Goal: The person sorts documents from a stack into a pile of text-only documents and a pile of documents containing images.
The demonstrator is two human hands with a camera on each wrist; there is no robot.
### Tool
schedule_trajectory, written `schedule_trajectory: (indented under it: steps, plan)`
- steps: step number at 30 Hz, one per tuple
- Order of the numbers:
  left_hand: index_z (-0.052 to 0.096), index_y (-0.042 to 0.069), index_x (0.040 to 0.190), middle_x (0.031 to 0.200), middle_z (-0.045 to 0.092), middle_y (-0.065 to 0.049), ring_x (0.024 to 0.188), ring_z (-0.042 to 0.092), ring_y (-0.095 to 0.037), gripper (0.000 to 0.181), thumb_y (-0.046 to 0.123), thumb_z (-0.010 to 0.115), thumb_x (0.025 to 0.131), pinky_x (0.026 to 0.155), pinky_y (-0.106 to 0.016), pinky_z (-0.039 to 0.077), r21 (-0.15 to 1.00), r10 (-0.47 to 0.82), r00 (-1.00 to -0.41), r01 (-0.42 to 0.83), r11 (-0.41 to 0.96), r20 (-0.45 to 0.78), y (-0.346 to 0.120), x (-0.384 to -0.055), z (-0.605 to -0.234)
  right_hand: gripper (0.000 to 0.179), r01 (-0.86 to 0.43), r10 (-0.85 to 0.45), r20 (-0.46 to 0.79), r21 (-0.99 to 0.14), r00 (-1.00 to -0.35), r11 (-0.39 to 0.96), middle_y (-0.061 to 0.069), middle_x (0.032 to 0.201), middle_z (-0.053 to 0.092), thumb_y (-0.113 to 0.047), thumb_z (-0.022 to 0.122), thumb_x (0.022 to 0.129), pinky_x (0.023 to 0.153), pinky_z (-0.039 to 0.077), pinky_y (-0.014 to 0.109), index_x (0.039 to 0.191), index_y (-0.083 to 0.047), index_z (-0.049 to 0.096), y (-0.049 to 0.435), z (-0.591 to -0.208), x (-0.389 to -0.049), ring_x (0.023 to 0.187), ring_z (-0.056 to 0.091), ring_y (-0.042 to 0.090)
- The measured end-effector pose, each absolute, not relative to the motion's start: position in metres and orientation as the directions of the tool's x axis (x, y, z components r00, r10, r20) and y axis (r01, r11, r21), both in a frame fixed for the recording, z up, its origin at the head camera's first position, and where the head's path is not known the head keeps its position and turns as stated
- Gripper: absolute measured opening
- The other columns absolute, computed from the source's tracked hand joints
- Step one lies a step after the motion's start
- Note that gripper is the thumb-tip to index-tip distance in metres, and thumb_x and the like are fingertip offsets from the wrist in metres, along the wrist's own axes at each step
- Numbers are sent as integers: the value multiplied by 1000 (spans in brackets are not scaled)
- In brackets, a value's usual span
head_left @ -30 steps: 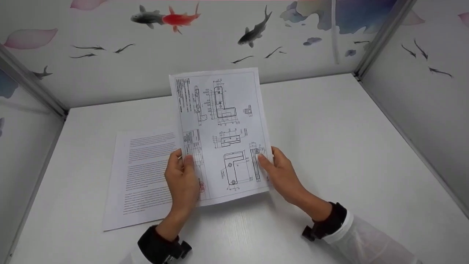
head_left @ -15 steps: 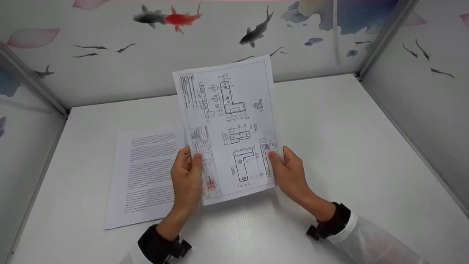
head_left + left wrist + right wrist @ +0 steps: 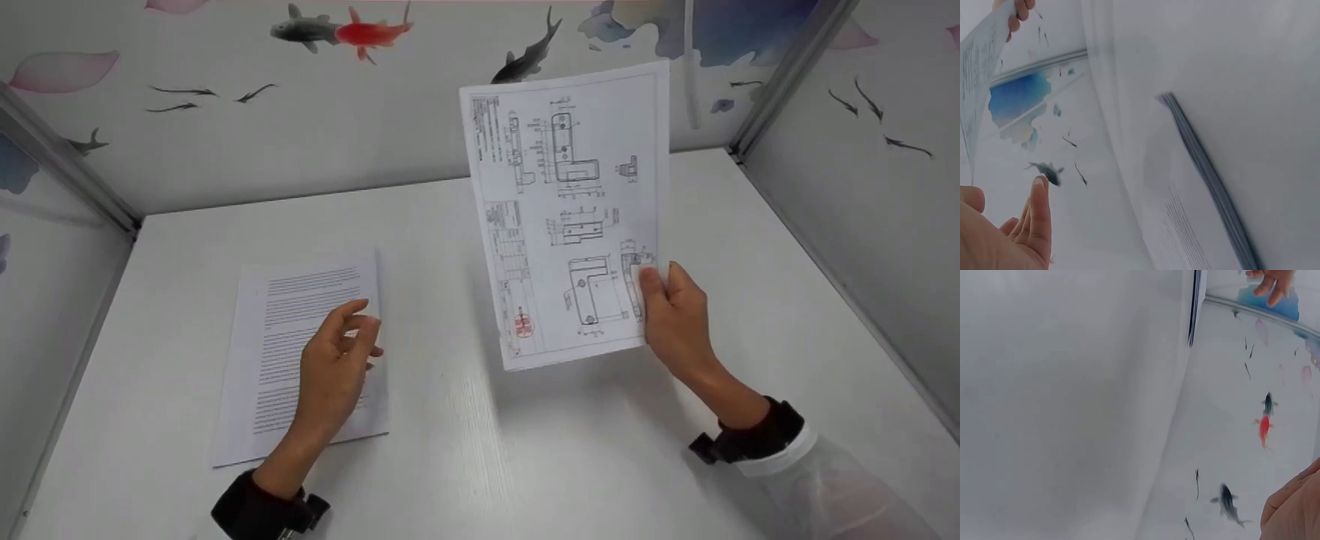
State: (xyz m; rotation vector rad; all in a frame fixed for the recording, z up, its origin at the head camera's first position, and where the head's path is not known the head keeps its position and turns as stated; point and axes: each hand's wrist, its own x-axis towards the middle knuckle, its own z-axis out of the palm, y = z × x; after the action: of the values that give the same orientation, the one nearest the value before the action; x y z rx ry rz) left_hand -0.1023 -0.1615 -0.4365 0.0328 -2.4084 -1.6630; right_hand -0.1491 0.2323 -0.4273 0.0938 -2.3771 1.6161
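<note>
My right hand (image 3: 679, 322) grips a white paper sheet with a technical drawing (image 3: 540, 270) by its right edge, thumb on the printed face. The sheet is raised and tilted, bearing several line drawings of an L-shaped part and a red stamp. My left hand (image 3: 330, 375) holds nothing and hovers over a paper stack (image 3: 251, 330) covered in printed text lines, fingers loosely bent. In the left wrist view the stack's layered edge (image 3: 1207, 163) shows, and the drawing sheet (image 3: 985, 67) hangs at upper left. The right wrist view catches only part of my right hand (image 3: 1294, 512).
Both papers are above or on a white table (image 3: 442, 450). A back wall (image 3: 420, 105) painted with fish and side panels (image 3: 862, 195) on either side border it. Black bands (image 3: 765, 431) sit on both wrists.
My left hand has let go of the drawing sheet and moved left over the text stack. My right hand has carried the sheet to the right and upward.
</note>
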Motion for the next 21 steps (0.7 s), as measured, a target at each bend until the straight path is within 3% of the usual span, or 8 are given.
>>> schedule_trajectory:
  steps: [3, 7, 11, 14, 17, 21]
  plan:
    - [58, 12, 141, 121, 68, -5, 93, 68, -21, 43, 36, 57, 105, 73, -30, 53, 876, -168, -969, 81, 475, 181, -179, -100, -436, 39, -177, 127, 258, -877, -958, 446, 7, 95, 67, -37, 43, 110, 47, 42, 23, 124, -2, 55, 257, -423, -153, 64, 60, 22]
    - [56, 7, 143, 131, 64, -10, 101, 65, -22, 48, 38, 53, 106, 79, -38, 51, 822, -206, -954, 66, 566, 218, -202, -94, -437, 43, -125, 152, 234, -846, -960, 518, 7, 98, 65, -39, 40, 110, 47, 43, 24, 128, -2, 55, 288, -418, -155, 64, 60, 21]
    - [48, 0, 148, 144, 54, -19, 121, 58, -35, 54, 35, 52, 106, 92, -53, 48, 772, -220, -955, 15, 635, 199, -221, -90, -439, 46, -62, 180, 202, -813, -963, 579, 7, 96, 64, -42, 38, 110, 46, 42, 25, 130, -4, 53, 315, -416, -157, 62, 58, 19]
    - [38, -7, 151, 154, 39, -29, 137, 42, -48, 62, 31, 55, 105, 101, -67, 38, 691, -200, -968, -42, 722, 149, -233, -88, -442, 48, -15, 203, 174, -791, -964, 612, 7, 96, 63, -43, 35, 110, 46, 41, 26, 131, -4, 52, 333, -415, -158, 62, 56, 17]
    - [31, -15, 151, 156, 25, -40, 140, 29, -60, 70, 25, 60, 101, 101, -78, 29, 588, -191, -976, -96, 803, 102, -242, -87, -445, 49, 25, 215, 142, -777, -966, 629, 8, 98, 62, -44, 34, 109, 46, 41, 27, 132, -3, 50, 349, -415, -161, 63, 55, 18]
    - [26, -20, 149, 154, 17, -45, 136, 27, -66, 77, 23, 64, 97, 96, -82, 27, 521, -211, -976, -154, 839, 53, -250, -86, -447, 55, 78, 209, 85, -741, -974, 667, 13, 98, 60, -48, 32, 109, 47, 41, 29, 129, 1, 49, 367, -419, -166, 65, 55, 20]
